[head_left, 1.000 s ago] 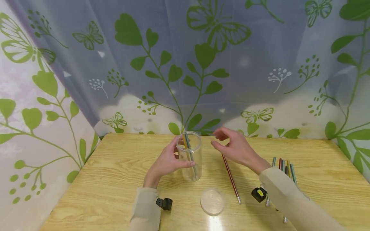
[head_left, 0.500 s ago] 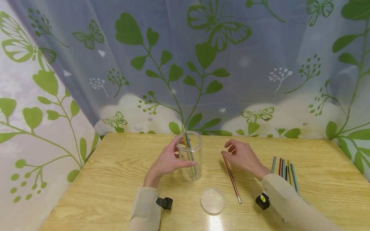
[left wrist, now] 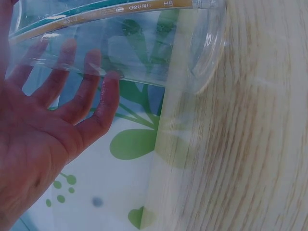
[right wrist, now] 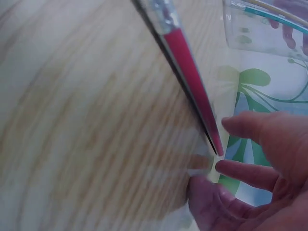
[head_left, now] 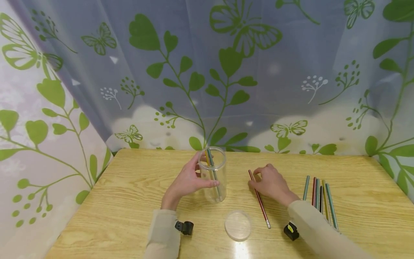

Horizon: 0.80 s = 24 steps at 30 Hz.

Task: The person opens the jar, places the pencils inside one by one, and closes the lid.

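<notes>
Right hand (head_left: 271, 184) lower, around slim red silver-ended pencil (head_left: 262, 208)

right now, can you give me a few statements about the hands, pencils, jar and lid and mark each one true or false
1. The left hand holds the clear jar. True.
2. A yellow pencil and a teal pencil lean inside the jar. True.
3. The round lid covers the jar's mouth. False: it lies flat on the table.
4. The right hand is closer to the lone red pencil than to the jar. True.
5. The lone red pencil stands in the jar. False: it lies on the table.
</notes>
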Available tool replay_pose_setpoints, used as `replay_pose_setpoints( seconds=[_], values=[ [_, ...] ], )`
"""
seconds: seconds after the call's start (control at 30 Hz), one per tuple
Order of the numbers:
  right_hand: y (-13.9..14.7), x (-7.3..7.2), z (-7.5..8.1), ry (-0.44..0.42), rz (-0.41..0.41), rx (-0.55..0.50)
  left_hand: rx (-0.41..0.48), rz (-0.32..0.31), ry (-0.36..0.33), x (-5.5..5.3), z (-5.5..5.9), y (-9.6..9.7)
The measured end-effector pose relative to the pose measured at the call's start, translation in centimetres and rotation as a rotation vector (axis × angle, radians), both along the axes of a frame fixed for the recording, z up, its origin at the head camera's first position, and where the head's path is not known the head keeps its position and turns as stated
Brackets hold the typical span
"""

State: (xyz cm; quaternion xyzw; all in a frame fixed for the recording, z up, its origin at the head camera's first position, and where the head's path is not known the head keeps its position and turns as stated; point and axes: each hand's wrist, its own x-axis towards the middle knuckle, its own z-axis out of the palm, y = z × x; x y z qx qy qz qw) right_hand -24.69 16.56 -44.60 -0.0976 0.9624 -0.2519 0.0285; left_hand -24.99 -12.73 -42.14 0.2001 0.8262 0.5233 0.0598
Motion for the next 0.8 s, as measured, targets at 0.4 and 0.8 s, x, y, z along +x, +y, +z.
replay_pose_setpoints(
  seconds=[0.4,0.8],
  values=[
    [-0.59,0.00,-0.25,-0.033,0.004,-0.034,0.005,0.000,-0.004,-0.02,-0.02,0.02],
    [-0.72,0.24,0.11,-0.169,-0.082,-0.245,0.002,0.000,-0.006,0.03,-0.02,0.00]
  ],
)
